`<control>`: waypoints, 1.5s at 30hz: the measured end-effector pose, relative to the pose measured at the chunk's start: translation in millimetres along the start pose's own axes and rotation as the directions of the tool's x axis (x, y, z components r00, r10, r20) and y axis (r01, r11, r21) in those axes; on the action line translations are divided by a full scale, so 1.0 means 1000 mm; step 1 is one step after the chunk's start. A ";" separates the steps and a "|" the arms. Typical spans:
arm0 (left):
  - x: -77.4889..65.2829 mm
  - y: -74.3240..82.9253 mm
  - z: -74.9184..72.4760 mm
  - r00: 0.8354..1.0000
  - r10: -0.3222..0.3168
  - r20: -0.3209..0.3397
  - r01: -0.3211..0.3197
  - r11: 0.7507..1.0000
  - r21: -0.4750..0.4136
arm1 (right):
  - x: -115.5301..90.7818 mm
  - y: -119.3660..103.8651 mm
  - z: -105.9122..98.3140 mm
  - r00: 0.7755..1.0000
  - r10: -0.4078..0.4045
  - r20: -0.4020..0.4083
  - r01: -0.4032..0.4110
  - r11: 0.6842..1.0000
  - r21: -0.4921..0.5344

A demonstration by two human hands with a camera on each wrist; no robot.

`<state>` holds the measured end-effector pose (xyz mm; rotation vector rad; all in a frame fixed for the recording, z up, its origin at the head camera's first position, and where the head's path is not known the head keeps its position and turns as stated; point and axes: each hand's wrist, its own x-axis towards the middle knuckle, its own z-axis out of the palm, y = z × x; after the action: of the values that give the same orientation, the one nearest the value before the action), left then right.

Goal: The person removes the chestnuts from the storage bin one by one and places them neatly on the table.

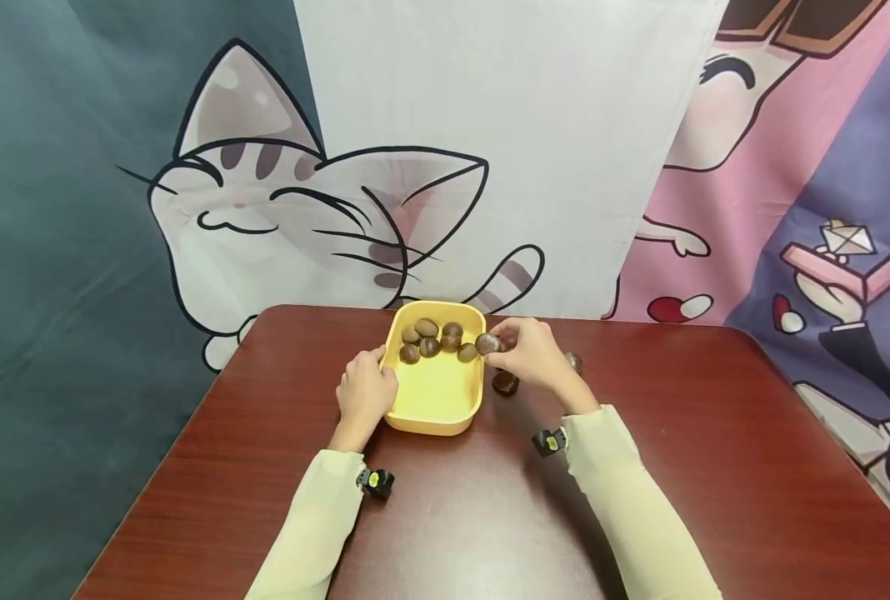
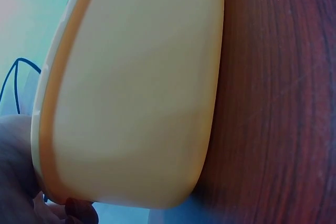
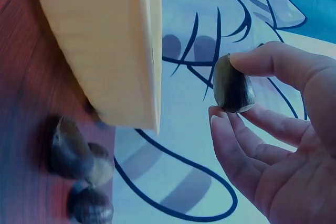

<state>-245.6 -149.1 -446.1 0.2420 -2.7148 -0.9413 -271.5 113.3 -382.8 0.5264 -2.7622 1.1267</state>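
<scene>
A yellow rectangular container [image 1: 436, 400] stands on the table with several brown chestnuts [image 1: 430, 346] gathered at its far end. My left hand [image 1: 366, 387] grips the container's left rim, thumb on the near side; the left wrist view shows the container's outer wall [image 2: 131, 93] up close. Between thumb and fingertips my right hand [image 1: 527, 354] pinches one chestnut [image 3: 233, 85], held above the container's right rim. Loose chestnuts [image 3: 71, 148] lie on the table to the right of the container, below the right hand; some are partly hidden by it.
The dark red wooden table [image 1: 445, 517] runs back to a printed cloth backdrop [image 1: 505, 125] with cartoon figures. One more chestnut [image 1: 573, 362] shows just behind the right wrist. A small black wrist camera [image 1: 548, 442] sits at the right cuff.
</scene>
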 end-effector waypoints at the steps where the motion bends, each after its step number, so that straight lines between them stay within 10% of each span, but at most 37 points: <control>1: 0.000 0.000 0.000 1.000 0.001 -0.003 -0.001 1.000 -0.001 | -0.001 0.001 -0.002 1.000 -0.001 -0.004 0.001 1.000 -0.003; 29: 0.000 0.001 -0.001 1.000 0.008 0.003 -0.008 1.000 0.007 | -0.028 0.086 0.005 0.991 0.133 -0.032 -0.136 0.985 -0.109; 45: 0.001 0.000 0.000 1.000 0.011 -0.001 -0.011 1.000 0.005 | -0.028 0.094 0.010 0.995 0.099 0.023 -0.094 0.982 -0.161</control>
<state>-246.6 -149.9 -445.7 0.2288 -2.7148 -0.9313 -278.3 176.3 -458.7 0.3981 -2.9011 0.9108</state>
